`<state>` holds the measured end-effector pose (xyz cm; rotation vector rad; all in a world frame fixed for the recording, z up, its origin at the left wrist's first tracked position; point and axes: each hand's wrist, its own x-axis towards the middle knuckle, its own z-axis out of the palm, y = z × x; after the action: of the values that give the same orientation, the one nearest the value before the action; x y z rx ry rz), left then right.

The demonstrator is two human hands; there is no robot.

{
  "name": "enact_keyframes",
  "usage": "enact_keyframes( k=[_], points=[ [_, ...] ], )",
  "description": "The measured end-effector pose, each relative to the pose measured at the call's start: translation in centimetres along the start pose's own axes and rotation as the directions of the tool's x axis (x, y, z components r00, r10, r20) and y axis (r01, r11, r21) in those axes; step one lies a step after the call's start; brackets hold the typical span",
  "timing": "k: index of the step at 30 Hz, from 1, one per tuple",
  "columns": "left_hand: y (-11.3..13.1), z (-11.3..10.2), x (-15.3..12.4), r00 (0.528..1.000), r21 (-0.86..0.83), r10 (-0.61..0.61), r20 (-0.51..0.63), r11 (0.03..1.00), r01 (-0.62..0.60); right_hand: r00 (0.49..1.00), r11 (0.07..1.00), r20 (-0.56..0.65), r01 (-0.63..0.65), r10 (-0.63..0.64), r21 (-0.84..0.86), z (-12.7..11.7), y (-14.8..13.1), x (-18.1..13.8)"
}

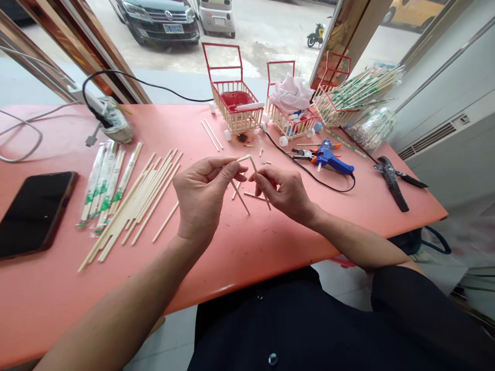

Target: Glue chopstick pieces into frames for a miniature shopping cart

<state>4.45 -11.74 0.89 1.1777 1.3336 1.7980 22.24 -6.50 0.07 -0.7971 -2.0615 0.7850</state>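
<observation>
My left hand [203, 193] and my right hand [286, 193] meet above the middle of the table, both with fingers closed. Between them is a small U-shaped frame of chopstick pieces [242, 199], a short crosspiece at the top and two legs slanting down. The left fingertips pinch the corner at one end of the crosspiece. Lower down, the right fingers grip the other leg, just below its joint. Short cut pieces of chopstick [254, 196] lie on the table behind and under the frame. Left of my left hand, loose bare chopsticks [145, 201] are spread in a slanted row.
Three small stick-built carts, one with a red seat [237, 116], stand at the back of the pink table [216, 268]. A blue glue gun [334, 158] with its cord and pliers [305, 153] lie right. Wrapped chopsticks [104, 183], a phone [36, 214] and a power strip [112, 121] are left.
</observation>
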Motion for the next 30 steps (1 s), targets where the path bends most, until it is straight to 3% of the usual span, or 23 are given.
enact_keyframes(
  k=[25,30],
  points=[
    [0.24,-0.08,0.18,1.000,-0.019,-0.014,0.007,1.000,0.015,1.000,1.000,0.012,0.000,0.000,0.001,-0.06,0.26,0.06],
    [0.32,-0.04,0.20,0.999,-0.096,-0.033,0.027,0.995,0.036,1.000,1.000,0.016,-0.004,0.004,-0.016,0.02,0.53,0.06]
  ],
)
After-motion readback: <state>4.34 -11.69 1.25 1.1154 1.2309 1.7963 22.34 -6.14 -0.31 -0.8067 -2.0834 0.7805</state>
